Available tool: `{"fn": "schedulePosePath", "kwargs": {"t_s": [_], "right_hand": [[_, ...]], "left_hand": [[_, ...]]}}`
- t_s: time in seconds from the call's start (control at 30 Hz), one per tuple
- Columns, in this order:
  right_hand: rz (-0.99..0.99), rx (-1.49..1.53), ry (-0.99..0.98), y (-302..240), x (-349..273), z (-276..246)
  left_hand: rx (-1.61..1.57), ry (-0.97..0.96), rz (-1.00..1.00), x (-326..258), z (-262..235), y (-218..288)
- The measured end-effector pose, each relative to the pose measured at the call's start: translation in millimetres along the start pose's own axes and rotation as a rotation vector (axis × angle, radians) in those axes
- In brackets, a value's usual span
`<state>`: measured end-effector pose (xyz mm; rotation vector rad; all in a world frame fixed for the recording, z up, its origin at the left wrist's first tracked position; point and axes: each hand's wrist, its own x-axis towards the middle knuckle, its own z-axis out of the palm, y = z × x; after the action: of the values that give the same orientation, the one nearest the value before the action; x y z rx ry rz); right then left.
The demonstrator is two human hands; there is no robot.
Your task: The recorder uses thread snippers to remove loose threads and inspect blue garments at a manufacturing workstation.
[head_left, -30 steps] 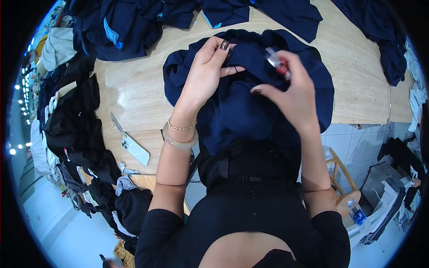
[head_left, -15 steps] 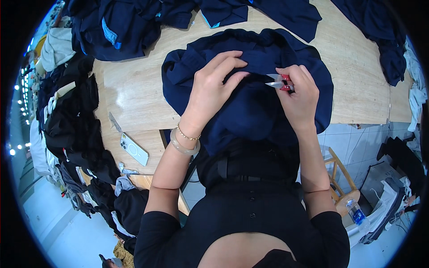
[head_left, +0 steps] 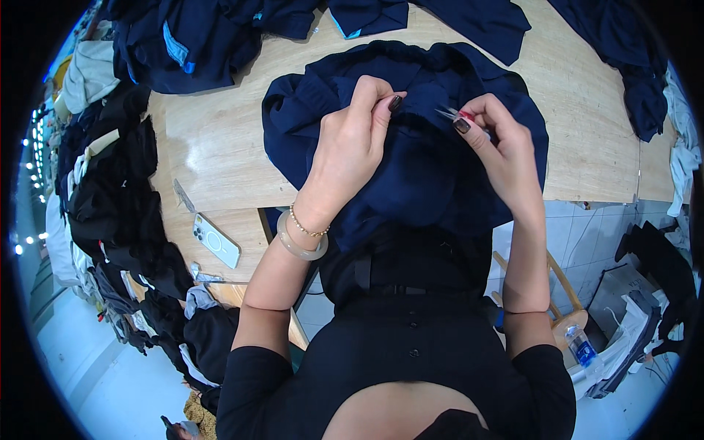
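Fabric is the thing most at risk here. A dark navy garment (head_left: pixel 411 154) lies bunched in the upper middle of the frame, partly on the wooden table (head_left: pixel 220 147) and partly hanging off its near edge toward the person's lap. The left hand (head_left: pixel 352 147) pinches a fold of the cloth, its fingers (head_left: pixel 381 99) closed on it with the thumb and forefinger drawn together near the top of the bunch. The right hand (head_left: pixel 499 147) is clenched around small thread snips (head_left: pixel 453 115) with a red grip, their metal tips pointing left toward the pinched fold and sitting just beside the left forefinger.

Judging from this, three things could go wrong. The tips are close to the cloth, so a bite taken too deep would likely nick the weave instead of only a loose thread. They are also close to the left fingertips, and a slip of the fold could bring skin under the blades. And with so much of the garment hanging off the table edge, its weight could drag the fold out of the pinch just as the blades close.

At lower left, a pale phone (head_left: pixel 217 240) lies near the table's edge, where a sweep of cloth might knock it off. More dark garments (head_left: pixel 183 40) are piled at upper left.
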<state>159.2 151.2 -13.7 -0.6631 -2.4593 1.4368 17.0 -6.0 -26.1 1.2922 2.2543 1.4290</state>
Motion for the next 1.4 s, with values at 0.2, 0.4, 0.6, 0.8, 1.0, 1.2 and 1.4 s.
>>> {"fn": "schedulePosePath", "kwargs": {"t_s": [0.2, 0.4, 0.6, 0.8, 1.0, 1.2, 1.4], "right_hand": [[-0.143, -0.182, 0.06, -13, 7, -8], [-0.363, -0.352, 0.138, -14, 17, -4], [-0.44, -0.461, 0.155, -20, 21, 2], [-0.426, -0.461, 0.132, -19, 21, -3], [-0.404, -0.447, 0.101, -21, 23, -1], [-0.414, -0.426, 0.099, -20, 23, 0], [-0.351, -0.406, 0.09, -19, 18, -3]], "left_hand": [[0.126, 0.062, 0.124, 0, 5, -2], [0.171, 0.059, 0.134, -1, 6, 4], [0.192, 0.07, 0.166, 0, 5, 4], [0.184, 0.074, 0.16, -1, 5, 3], [0.196, 0.07, 0.162, -1, 5, 5], [0.206, 0.07, 0.176, -1, 4, 4], [0.172, 0.069, 0.149, 0, 5, 1]]}}
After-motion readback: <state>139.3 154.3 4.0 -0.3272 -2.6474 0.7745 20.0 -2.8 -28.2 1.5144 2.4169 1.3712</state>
